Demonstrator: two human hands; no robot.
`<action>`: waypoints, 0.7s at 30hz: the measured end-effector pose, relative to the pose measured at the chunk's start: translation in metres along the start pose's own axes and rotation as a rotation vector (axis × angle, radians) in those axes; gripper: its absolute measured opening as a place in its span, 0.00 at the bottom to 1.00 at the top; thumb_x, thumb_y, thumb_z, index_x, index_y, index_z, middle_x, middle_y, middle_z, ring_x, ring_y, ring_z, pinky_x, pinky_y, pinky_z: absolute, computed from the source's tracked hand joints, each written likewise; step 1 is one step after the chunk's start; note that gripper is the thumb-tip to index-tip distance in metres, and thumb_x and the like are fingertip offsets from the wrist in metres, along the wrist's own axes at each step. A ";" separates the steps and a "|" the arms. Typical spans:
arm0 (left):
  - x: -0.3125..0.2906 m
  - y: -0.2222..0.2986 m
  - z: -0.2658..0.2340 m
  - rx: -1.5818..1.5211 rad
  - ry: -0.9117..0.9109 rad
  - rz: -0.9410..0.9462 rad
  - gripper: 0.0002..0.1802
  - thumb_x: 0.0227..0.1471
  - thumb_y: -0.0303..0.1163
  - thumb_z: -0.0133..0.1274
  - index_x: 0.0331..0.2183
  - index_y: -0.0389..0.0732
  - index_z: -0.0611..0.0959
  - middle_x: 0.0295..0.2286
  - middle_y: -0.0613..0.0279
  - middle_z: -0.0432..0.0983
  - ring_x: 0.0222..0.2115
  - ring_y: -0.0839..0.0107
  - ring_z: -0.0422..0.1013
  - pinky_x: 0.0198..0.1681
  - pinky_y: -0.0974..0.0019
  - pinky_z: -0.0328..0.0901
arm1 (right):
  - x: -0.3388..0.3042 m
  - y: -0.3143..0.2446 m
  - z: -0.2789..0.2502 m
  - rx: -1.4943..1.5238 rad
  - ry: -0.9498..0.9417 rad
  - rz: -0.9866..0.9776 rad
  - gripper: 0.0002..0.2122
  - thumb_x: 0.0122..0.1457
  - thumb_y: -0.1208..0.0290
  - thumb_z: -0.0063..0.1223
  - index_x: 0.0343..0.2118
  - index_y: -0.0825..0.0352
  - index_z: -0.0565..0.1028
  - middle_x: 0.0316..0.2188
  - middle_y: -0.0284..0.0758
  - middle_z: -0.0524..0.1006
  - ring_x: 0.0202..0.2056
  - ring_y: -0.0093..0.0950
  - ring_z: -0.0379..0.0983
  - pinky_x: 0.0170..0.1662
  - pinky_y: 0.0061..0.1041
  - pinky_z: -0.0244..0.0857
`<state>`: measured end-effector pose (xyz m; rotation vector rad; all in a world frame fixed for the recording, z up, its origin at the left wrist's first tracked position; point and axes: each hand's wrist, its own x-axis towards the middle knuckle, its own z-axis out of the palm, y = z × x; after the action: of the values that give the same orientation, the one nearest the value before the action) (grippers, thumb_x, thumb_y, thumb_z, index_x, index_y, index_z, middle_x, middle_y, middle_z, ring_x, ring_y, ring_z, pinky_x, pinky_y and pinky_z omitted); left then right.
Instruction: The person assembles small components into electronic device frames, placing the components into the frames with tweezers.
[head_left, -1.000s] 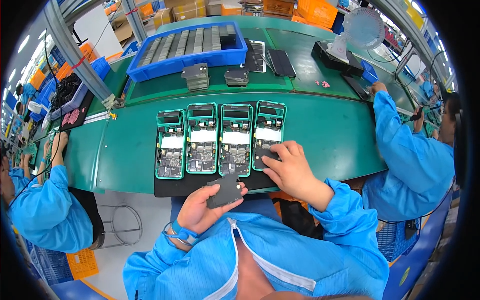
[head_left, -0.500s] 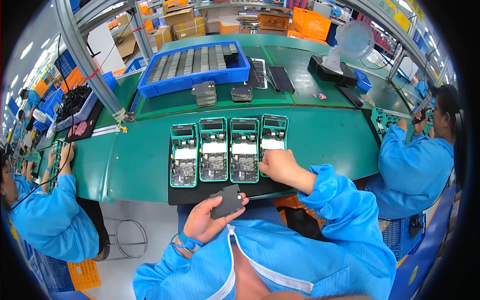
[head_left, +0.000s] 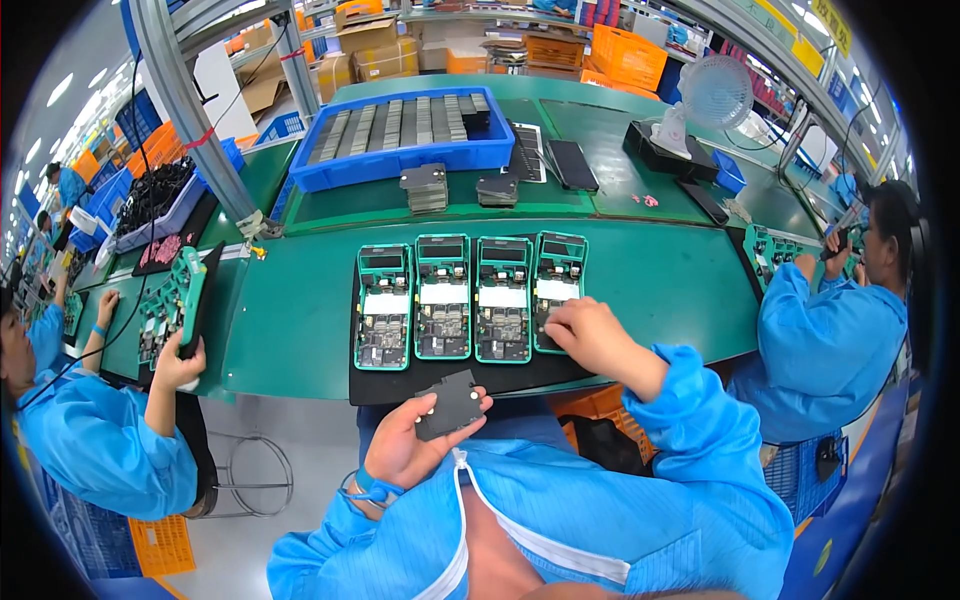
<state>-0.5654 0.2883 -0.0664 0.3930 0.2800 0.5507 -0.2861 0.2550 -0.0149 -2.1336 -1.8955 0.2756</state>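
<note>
In front of me, side by side on a black mat (head_left: 470, 380), lie several open green-framed handheld device housings with exposed circuit boards and white labels. My right hand (head_left: 600, 338) is over the lower part of the rightmost housing (head_left: 560, 262), fingers curled together at its board; anything between the fingertips is hidden. Close to my body, below the mat's front edge, my left hand (head_left: 402, 448) grips a dark grey flat plate (head_left: 452, 408) with notched edges and a small white dot. Whether it is one plate or a thin stack, I cannot tell. Another housing (head_left: 383, 330) lies farthest left.
Beyond the housings are two stacks of grey plates (head_left: 425, 192) and a blue tray (head_left: 405, 164) with rows of similar pieces. A dark panel (head_left: 572, 165) and a fan (head_left: 715, 92) stand farther right. Co-workers sit on both sides; the left one holds a green-framed assembly (head_left: 172, 310).
My right hand has shifted slightly right, uncovering more of the rightmost housing's board. My left hand keeps the plate in place. The left co-worker has raised and tilted a green-framed assembly.
</note>
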 end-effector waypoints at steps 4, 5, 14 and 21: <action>0.000 0.002 -0.003 -0.033 -0.009 0.008 0.30 0.52 0.28 0.39 0.55 0.21 0.58 0.54 0.35 0.59 0.57 0.44 0.57 0.61 0.48 0.53 | -0.037 0.013 0.021 -0.247 0.194 -0.219 0.13 0.51 0.67 0.56 0.40 0.62 0.77 0.46 0.36 0.72 0.51 0.37 0.64 0.51 0.41 0.56; 0.001 0.003 -0.004 -0.036 -0.008 0.005 0.30 0.52 0.28 0.39 0.55 0.21 0.58 0.54 0.35 0.59 0.57 0.44 0.57 0.61 0.48 0.53 | -0.042 0.015 0.027 -0.338 0.274 -0.295 0.16 0.51 0.68 0.56 0.44 0.63 0.75 0.48 0.36 0.71 0.51 0.36 0.64 0.53 0.41 0.55; 0.007 0.000 0.005 0.029 0.004 -0.033 0.26 0.54 0.22 0.38 0.55 0.23 0.61 0.52 0.37 0.62 0.55 0.45 0.61 0.59 0.46 0.57 | -0.046 -0.005 0.029 -0.202 0.189 -0.256 0.19 0.49 0.66 0.58 0.46 0.63 0.74 0.48 0.39 0.70 0.52 0.38 0.63 0.56 0.43 0.52; 0.008 -0.009 -0.002 0.054 0.056 -0.070 0.24 0.58 0.25 0.42 0.55 0.31 0.62 0.52 0.46 0.64 0.54 0.53 0.63 0.59 0.47 0.58 | -0.039 -0.039 0.042 0.145 0.101 -0.742 0.25 0.47 0.65 0.63 0.50 0.60 0.72 0.53 0.43 0.66 0.53 0.42 0.63 0.53 0.40 0.59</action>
<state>-0.5555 0.2865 -0.0735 0.4186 0.3617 0.4870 -0.3412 0.2237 -0.0434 -1.2060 -2.3501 0.1330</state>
